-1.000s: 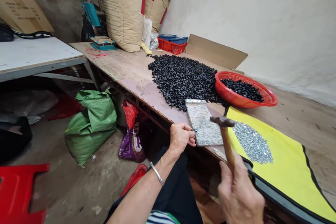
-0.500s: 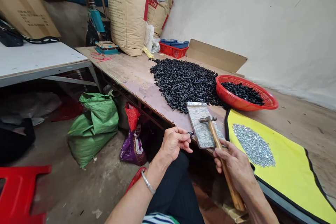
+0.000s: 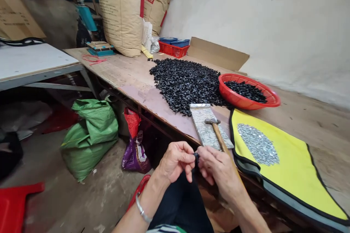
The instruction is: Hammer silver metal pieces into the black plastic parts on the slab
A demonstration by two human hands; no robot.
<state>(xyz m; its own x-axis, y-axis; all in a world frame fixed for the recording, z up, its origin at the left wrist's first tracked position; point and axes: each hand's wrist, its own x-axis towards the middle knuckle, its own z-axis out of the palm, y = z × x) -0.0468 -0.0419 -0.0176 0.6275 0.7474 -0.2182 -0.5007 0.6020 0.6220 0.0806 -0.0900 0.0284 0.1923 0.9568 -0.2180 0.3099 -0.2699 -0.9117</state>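
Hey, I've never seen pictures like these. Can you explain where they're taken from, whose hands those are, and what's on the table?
There's no machine here: one camera, worn on a person's head, looks forward and down at their own bare hands. The left hand pinches a small dark piece. The right hand meets it there; whether it grips too is unclear. A hammer lies with its head on a mottled slab. On the table beyond are a pile of black pieces and a red basket holding more. To the right, silvery bits lie on yellow cloth.
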